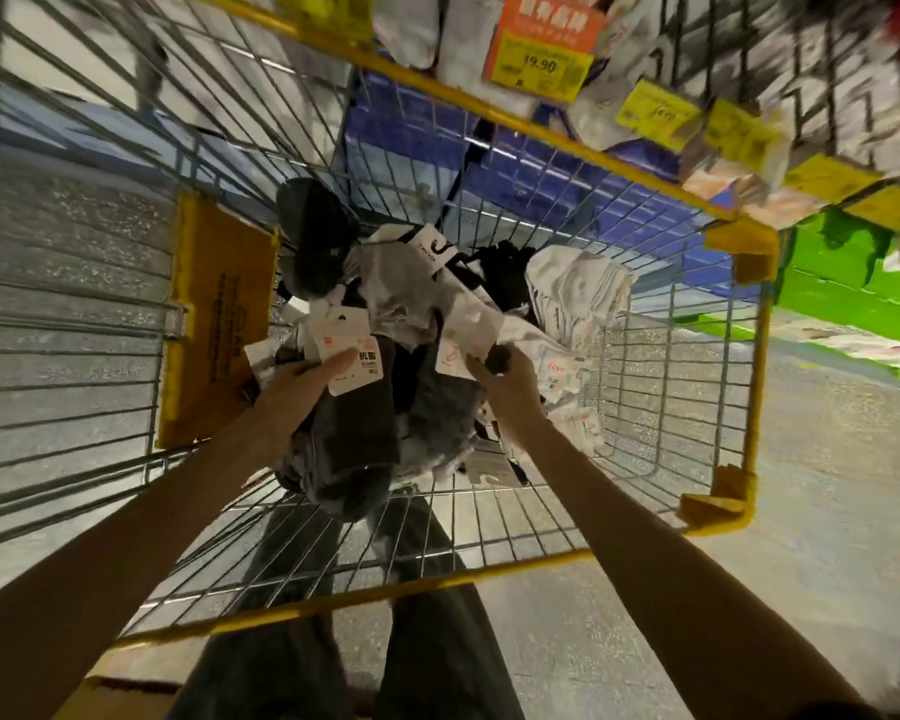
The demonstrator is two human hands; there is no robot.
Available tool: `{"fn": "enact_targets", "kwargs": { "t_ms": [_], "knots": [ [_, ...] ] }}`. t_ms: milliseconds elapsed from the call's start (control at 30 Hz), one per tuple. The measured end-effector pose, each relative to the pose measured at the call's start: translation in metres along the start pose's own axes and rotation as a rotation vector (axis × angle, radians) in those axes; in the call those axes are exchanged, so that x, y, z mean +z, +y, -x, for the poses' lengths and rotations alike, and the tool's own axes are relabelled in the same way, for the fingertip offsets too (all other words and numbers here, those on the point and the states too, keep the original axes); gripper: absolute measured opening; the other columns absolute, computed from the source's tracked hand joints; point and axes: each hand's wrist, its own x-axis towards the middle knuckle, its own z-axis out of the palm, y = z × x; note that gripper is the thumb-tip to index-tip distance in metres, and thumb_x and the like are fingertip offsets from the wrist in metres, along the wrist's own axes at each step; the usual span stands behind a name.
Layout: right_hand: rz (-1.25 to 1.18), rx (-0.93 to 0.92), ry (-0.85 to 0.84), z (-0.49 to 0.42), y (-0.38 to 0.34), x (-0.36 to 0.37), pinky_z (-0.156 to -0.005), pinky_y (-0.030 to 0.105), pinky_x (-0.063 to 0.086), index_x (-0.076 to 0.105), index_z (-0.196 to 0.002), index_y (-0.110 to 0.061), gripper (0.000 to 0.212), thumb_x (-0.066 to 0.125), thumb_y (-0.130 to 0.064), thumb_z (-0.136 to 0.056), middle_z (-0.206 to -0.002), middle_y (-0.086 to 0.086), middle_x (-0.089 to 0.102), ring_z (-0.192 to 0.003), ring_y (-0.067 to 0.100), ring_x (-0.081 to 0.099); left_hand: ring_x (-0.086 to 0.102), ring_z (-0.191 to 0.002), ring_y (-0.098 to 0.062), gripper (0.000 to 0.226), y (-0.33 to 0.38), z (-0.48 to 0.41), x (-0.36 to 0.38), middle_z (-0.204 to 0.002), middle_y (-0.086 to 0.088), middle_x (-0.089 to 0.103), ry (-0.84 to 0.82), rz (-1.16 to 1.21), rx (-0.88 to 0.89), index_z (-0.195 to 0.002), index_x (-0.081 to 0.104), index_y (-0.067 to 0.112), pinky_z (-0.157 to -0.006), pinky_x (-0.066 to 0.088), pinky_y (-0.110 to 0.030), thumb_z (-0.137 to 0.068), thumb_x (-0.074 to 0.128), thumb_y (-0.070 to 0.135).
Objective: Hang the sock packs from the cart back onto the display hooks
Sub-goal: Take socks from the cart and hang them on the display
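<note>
Sock pack, dark, lies long axis toward you; your left hand pinches its card; right hand grips white pack beside.

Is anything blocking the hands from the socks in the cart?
Nothing visible. Both hands are on the pile: the left hand grips a dark sock pack by its white card, the right hand pinches another pack. Toward the display, only the cart's yellow rim stands between.
</note>
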Motion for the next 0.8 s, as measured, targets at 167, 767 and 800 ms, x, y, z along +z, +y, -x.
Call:
{"fn": "enact_targets", "kwargs": {
  "t_ms": [167,767,800],
  "knots": [
    [-0.321,-0.158,-0.094,0.066,-0.054,-0.069,-0.069,0.019,0.055,0.064,-0.107,-0.005,0.016,0.063,-0.016,-0.094,-0.098,0.004,0.073,-0.095,0.023,0.069,0.072,-0.096,-0.016,0.029,0.056,0.055,0.015,-0.095,0.009,0.078,0.049,-0.035,0.152,-0.098,0.07,0.03,-0.084,0.058,-0.035,-0.073,0.08,0.042],
    [-0.478,-0.575,-0.089,0.284,-0.308,-0.204,-0.085,0.032,0.057,0.063,-0.1,-0.03,0.014,0.058,-0.043,-0.096,-0.1,-0.004,0.074,-0.094,0.009,0.07,0.074,-0.086,-0.01,0.019,0.272,0.338,0.108,-0.088,0.006,0.078,-0.091,-0.306,0.755,-0.074,0.079,0.022,-0.065,0.052,-0.015,-0.087,0.074,0.035],
    [-0.474,-0.614,-0.064,0.29,-0.313,-0.204,-0.079,0.027,0.057,0.062,-0.096,-0.028,0.013,0.057,-0.04,-0.098,-0.095,-0.003,0.074,-0.089,0.008,0.07,0.074,-0.086,-0.008,0.022,0.274,0.347,0.107,-0.088,0.008,0.078,-0.078,-0.3,0.781,-0.076,0.081,0.023,-0.068,0.053,-0.017,-0.085,0.075,0.042]
  ]
}}
